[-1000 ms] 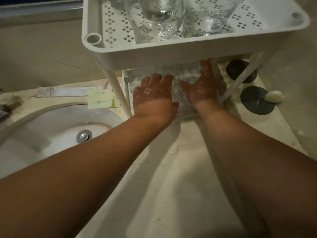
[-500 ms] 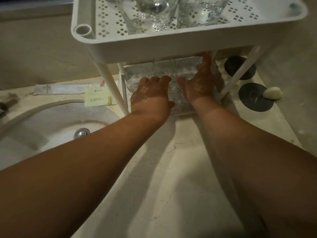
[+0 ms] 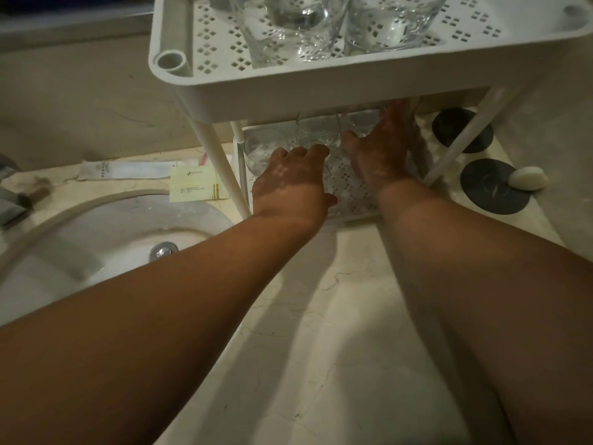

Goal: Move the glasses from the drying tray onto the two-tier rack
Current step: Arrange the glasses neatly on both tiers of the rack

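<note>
The white two-tier rack (image 3: 288, 91) stands on the stone counter. Clear glasses (image 3: 288, 27) stand upright on its perforated top tier. Both hands are under that tier, over the lower tier (image 3: 349, 191). My left hand (image 3: 292, 181) lies palm down, curled over a glass at the front whose side shows by my thumb. My right hand (image 3: 382, 149) reaches deeper, thumb and fingers around a glass (image 3: 362, 123) at the back right. Two more glasses (image 3: 260, 149) (image 3: 316, 130) stand free on the lower tier. No drying tray is in view.
A white sink (image 3: 96, 239) with a metal drain (image 3: 163, 250) lies to the left. A yellow card (image 3: 195, 187) and a white sachet (image 3: 125, 170) lie beside the rack's leg. Two dark round discs (image 3: 462, 130) (image 3: 494, 187) and a white soap (image 3: 528, 178) sit to the right.
Both hands have moved a little further in under the top tier. The right hand has gone deeper toward the back right glass.
</note>
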Available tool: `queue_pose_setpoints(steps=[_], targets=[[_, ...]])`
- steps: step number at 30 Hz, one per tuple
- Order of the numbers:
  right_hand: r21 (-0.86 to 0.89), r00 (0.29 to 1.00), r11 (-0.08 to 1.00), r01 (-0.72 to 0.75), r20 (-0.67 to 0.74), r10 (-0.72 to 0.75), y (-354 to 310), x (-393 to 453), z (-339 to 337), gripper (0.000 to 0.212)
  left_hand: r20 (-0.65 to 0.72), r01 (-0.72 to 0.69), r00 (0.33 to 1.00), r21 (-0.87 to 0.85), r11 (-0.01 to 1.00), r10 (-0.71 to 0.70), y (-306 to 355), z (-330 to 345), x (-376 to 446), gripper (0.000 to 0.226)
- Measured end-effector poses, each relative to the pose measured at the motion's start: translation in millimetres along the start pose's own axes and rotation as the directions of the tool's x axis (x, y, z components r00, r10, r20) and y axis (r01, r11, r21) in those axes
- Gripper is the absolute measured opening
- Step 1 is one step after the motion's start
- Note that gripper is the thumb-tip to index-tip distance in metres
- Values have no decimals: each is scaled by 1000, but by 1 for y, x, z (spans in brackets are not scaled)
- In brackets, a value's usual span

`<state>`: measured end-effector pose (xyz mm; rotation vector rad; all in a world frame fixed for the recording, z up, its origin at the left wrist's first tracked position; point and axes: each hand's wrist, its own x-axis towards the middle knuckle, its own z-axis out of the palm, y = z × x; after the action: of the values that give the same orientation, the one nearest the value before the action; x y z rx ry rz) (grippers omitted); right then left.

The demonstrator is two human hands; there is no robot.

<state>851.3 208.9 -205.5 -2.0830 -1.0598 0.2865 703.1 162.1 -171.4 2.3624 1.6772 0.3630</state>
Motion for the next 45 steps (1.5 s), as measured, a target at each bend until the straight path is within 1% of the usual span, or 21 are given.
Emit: queue_pose_setpoints(steps=[5,8,10,12,14,16,17,18,19,20,21,22,23,24,27,29,32,35,38,41,45], targets=[[19,1000,999,26,-1,-26,-2,-4,-8,84,10,-3,1000,-9,1000,3,0,2,-4,66],[-56,999,997,49,25,-48,-6,-12,-17,85,24,5,1000,-48,999,-4,1,2,-5,63],[32,995,994,102,-1,-102,-9,-23,-20,77,38,4,999,-117,993,1,1,2,-9,61],[202,995,974,103,-31,-99,-10,-39,-22,65,39,12,999,-213,977,-4,1,1,-15,61],[288,997,955,67,23,-77,-8,-57,-21,54,-10,43,999,-316,948,-49,0,-1,-24,57],[276,992,961,33,110,-65,-6,-72,-19,49,-67,101,987,-436,894,-144,-1,-3,-33,48],[270,987,963,15,149,-57,-6,-79,-18,51,-64,161,972,-522,838,-227,1,-5,-37,43],[264,982,965,4,183,-54,-6,-84,-17,54,-26,246,941,-635,733,-338,4,-6,-41,40],[253,975,967,10,212,-65,-7,-87,-16,58,68,354,881,-753,555,-468,7,-9,-43,39],[235,967,972,30,241,-88,-9,-91,-15,63,210,454,791,-831,320,-575,11,-14,-42,41],[216,955,975,56,272,-115,-10,-93,-14,68,350,524,688,-846,101,-635,12,-15,-40,44],[202,943,976,80,303,-140,-11,-95,-14,73,440,552,621,-833,-37,-648,12,-16,-37,46],[193,931,976,98,328,-158,-11,-97,-14,78,485,561,600,-822,-99,-636,11,-18,-35,47],[187,923,976,110,344,-170,-11,-97,-13,83,502,560,606,-820,-117,-617,10,-19,-33,45],[145,906,980,139,381,-185,-11,-96,-10,90,514,579,632,-811,-88,-580,8,-21,-28,35],[117,893,980,159,406,-193,-11,-95,-6,91,523,588,641,-805,-80,-562,6,-20,-26,34],[122,891,981,151,414,-188,-12,-94,-3,88,509,594,656,-804,-36,-558,3,-18,-23,32],[102,905,984,145,388,-173,-11,-92,-2,83,509,591,661,-806,-37,-552,3,-17,-23,37],[61,924,986,154,343,-166,-8,-87,-8,81,518,587,687,-809,-31,-510,8,-16,-22,41],[40,937,990,134,319,-140,-3,-78,-16,80,503,571,716,-821,-7,-485,17,-13,-17,35],[-29,956,990,137,264,-125,6,-65,-28,80,507,577,745,-816,37,-433,33,-10,-9,36]])
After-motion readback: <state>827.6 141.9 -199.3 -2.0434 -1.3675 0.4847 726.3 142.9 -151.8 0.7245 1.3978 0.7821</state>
